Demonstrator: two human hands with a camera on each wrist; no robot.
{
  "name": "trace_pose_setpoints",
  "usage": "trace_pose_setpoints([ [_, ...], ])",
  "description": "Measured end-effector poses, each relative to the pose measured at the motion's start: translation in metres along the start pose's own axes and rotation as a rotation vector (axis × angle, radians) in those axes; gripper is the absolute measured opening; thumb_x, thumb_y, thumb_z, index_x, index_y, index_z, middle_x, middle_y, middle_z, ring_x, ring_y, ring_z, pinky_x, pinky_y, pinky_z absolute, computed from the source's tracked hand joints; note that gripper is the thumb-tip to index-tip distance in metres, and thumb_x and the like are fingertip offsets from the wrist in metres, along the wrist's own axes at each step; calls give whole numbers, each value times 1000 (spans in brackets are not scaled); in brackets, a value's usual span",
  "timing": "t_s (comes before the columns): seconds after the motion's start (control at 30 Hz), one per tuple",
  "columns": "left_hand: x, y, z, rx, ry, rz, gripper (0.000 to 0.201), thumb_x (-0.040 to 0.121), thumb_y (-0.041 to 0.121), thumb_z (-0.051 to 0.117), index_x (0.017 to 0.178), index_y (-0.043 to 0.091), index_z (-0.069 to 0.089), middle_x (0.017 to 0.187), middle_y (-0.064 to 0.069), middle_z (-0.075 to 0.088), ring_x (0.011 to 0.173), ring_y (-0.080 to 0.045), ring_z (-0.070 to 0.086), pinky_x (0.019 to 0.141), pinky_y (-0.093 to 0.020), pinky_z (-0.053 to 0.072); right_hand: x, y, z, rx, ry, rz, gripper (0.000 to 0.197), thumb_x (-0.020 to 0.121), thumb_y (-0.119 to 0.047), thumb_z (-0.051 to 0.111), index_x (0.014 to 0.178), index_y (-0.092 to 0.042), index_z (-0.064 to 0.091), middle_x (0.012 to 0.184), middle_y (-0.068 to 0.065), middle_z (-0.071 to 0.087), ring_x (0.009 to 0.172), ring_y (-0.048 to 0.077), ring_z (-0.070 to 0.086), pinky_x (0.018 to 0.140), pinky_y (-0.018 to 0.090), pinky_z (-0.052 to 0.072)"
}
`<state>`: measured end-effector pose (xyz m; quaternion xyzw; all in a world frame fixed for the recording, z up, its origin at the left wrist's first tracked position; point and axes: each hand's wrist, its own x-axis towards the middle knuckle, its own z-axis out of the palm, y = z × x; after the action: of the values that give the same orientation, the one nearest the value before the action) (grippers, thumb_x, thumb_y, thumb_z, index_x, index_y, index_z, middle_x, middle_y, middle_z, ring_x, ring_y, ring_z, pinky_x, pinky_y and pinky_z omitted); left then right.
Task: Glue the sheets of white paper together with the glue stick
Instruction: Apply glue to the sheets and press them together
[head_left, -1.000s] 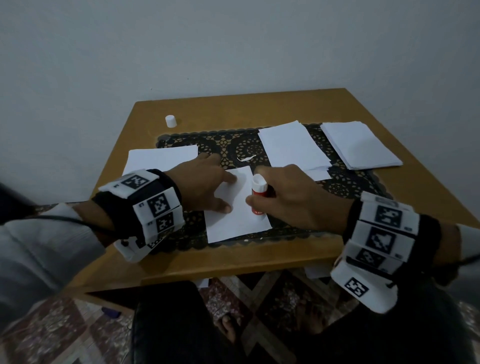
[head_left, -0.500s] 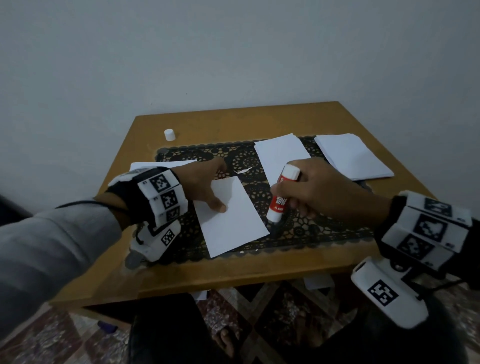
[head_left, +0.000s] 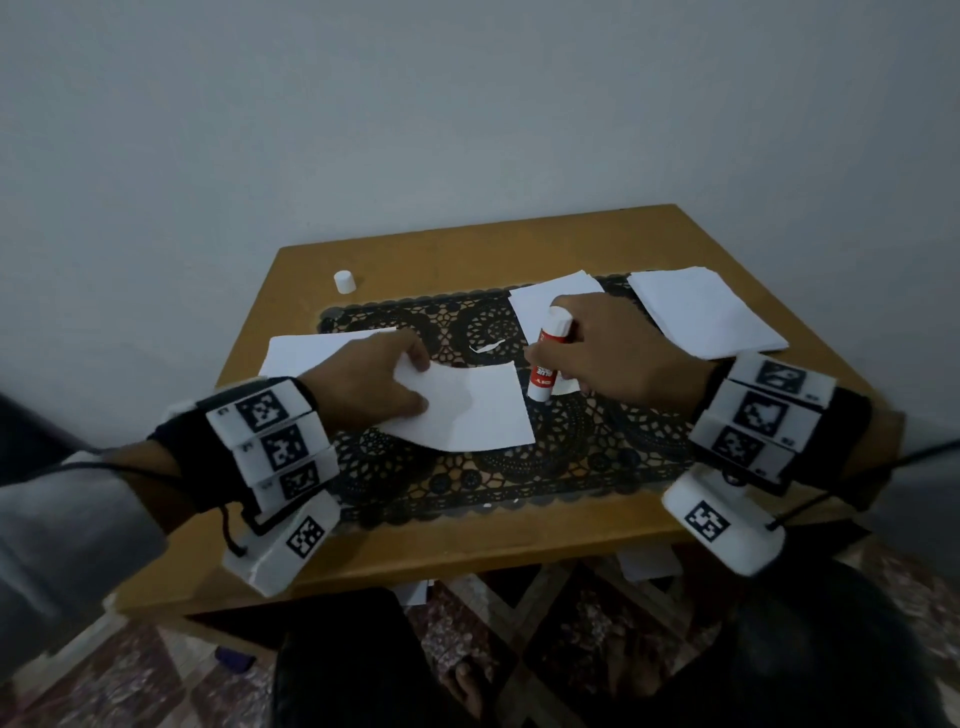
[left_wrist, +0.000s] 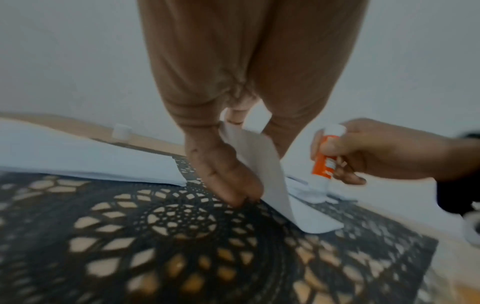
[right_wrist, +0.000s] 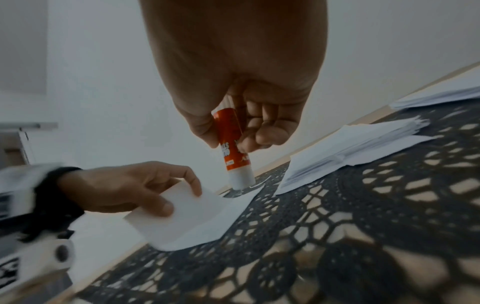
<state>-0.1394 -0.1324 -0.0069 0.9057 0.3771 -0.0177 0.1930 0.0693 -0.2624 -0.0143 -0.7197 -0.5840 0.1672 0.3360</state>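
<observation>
Against a plain grey wall (head_left: 467, 114), a wooden counter (head_left: 441, 540) is carrying a black lace mat (head_left: 519, 467), paper stacks (head_left: 706, 312) and a white cap (head_left: 344, 281). Since half a second ago, the left hand (head_left: 371, 379) is lifting the white sheet (head_left: 467, 410) by its edge, its grip pinching the paper, where it was pressing it flat. The right hand (head_left: 618, 358), grip wrapped round the glue stick (head_left: 549, 353), is standing it nearer the middle paper pile (head_left: 540, 296).

Since 1 s ago the right hand (head_left: 618, 351) has carried the glue stick (head_left: 549, 358) off the sheet (head_left: 467, 410) toward the middle stack (head_left: 545, 293). The left hand (head_left: 371, 382), which pressed the sheet flat, now pinches its left edge and lifts it off the mat (head_left: 519, 478).
</observation>
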Motion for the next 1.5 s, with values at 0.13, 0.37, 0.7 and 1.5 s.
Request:
trace_pose_setpoints([
  [0.13, -12, 6, 7, 186, -151, -54, 47, 86, 39, 64, 124, 26, 39, 115, -5, 55, 91, -18, 50, 75, -26, 38, 16, -1, 9, 7, -7, -18, 27, 88, -28, 65, 81, -4, 56, 76, 5, 65, 60, 16, 60, 55, 25, 46],
  [0.37, -11, 5, 6, 390, -189, -45, 51, 84, 53, 60, 127, 32, 41, 116, -5, 58, 98, -21, 53, 83, -32, 46, 43, -6, 31, -126, 5, -77, 26, 87, -29, 66, 77, -11, 50, 76, 1, 58, 66, 14, 52, 60, 29, 39],
  [0.7, -5, 23, 24, 446, -59, 309, 50, 91, 39, 55, 137, 28, 41, 127, -6, 42, 116, -24, 41, 94, -36, 43, 52, -3, 38, -206, -21, -79, 23, 89, -29, 62, 84, -11, 48, 81, 2, 55, 72, 17, 49, 64, 31, 35],
  [1.5, 3, 30, 26, 362, -96, 361, 41, 92, 20, 51, 133, 23, 55, 118, -7, 48, 110, -24, 48, 94, -35, 43, -18, -5, 10, -188, -210, -85, 23, 87, -32, 67, 76, -17, 53, 72, -3, 59, 64, 10, 51, 57, 24, 36],
])
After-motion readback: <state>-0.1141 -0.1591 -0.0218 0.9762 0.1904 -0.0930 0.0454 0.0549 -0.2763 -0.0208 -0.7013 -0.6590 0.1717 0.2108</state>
